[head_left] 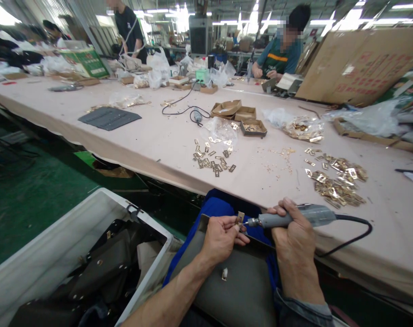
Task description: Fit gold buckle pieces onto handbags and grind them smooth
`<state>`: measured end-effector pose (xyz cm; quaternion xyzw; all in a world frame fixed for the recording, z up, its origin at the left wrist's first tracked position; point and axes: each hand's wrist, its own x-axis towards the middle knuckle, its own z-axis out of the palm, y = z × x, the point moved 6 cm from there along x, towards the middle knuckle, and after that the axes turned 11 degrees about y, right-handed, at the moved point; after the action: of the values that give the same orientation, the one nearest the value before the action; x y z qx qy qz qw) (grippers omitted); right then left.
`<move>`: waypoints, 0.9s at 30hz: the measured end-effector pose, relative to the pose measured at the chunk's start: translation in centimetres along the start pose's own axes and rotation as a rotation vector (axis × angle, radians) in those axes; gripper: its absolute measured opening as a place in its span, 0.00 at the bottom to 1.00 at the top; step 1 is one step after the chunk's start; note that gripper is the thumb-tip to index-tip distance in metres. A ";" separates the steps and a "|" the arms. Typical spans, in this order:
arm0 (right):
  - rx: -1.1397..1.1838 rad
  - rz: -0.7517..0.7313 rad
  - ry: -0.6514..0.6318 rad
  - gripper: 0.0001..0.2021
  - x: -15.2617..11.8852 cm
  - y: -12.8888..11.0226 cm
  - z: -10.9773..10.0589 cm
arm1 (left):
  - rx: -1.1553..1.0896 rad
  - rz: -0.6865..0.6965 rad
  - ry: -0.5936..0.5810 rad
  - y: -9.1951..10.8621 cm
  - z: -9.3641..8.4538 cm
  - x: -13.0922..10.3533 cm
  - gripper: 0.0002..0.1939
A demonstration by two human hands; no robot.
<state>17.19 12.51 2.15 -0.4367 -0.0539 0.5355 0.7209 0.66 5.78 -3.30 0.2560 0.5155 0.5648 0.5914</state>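
One shiny plate (241,217), cylindrical screwdriver (277,221)

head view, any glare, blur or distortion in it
Head view: ceiling lights burn out, glints on the metal plates; head view: white bin looks stretched toward the corner; head view: electric screwdriver soft at its tip, exact contact unclear.

The right hand (295,238) holds a screwdriver (276,220) toward a small metal plate (240,217), which the left hand (221,236) pinches.
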 end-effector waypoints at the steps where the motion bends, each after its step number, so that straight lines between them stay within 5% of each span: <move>1: 0.004 0.002 0.003 0.16 0.0 0.0 0.0 | 0.001 0.000 -0.002 0.0 0.0 0.0 0.22; 27: 0.026 -0.020 -0.041 0.17 -1.1 -0.3 0.1 | 0.022 -0.044 0.055 -0.2 0.1 0.2 0.17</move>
<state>16.91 11.69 2.87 -0.4155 -0.0661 0.5377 0.7306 0.76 5.93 -3.53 0.2354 0.5433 0.5527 0.5864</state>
